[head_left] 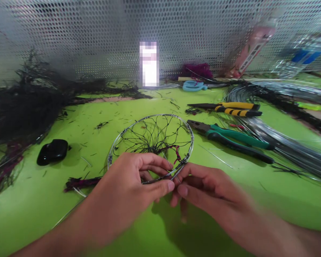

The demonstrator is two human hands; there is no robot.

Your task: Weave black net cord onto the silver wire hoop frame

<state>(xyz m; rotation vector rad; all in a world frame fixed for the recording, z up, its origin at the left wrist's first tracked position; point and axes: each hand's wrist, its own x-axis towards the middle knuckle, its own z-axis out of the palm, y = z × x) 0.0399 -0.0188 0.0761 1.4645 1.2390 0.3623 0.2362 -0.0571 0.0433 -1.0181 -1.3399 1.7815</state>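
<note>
A round wire hoop (123, 134) strung with a web of thin black thread is held just above the green table (37, 210). My left hand (135, 182) is closed on the hoop's near rim, thumb and fingers pinching the wire. My right hand (203, 187) is closed in a pinch right beside it, at the rim where a dark red thread (178, 153) is wound. What the right fingertips hold is too small to make out.
Green-handled pliers (230, 137) and yellow-black pliers (234, 109) lie to the right, beside coils of silver wire (289, 146). A black glossy object (52, 151) sits at left, near a heap of black thread (21, 107). A perforated metal wall (96, 35) closes off the back.
</note>
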